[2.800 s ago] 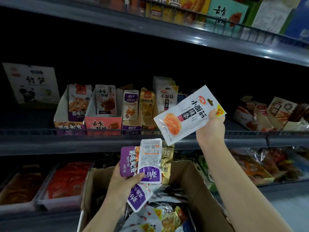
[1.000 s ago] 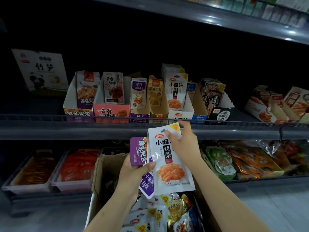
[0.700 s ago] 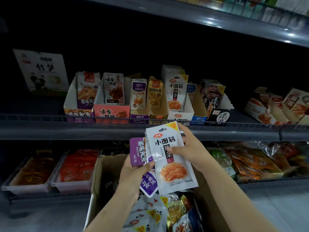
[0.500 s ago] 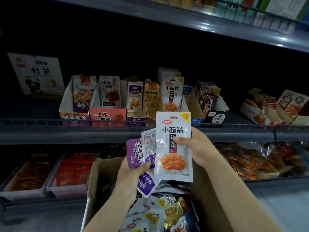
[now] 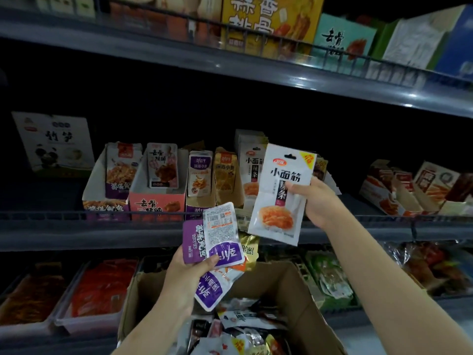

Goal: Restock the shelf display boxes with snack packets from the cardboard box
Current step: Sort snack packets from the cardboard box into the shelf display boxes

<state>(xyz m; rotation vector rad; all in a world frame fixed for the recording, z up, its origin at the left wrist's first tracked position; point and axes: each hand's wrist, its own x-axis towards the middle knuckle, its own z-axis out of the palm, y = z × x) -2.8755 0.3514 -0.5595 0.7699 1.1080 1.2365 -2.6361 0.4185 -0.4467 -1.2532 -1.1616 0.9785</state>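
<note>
The white snack packet (image 5: 281, 193) is pinched upright at its right edge by the right hand (image 5: 316, 201), now raised from above the cardboard box (image 5: 294, 301) to shelf height, just before the matching display box (image 5: 249, 167). The left hand (image 5: 188, 276) still grips a fan of purple packets (image 5: 212, 242) over the box.

I held my right hand (image 5: 316, 201) raised, fingers (image 5: 294, 187) pinched and forearm outstretched; my left hand (image 5: 189, 275) sat lower, thumb clamped forward.
</note>
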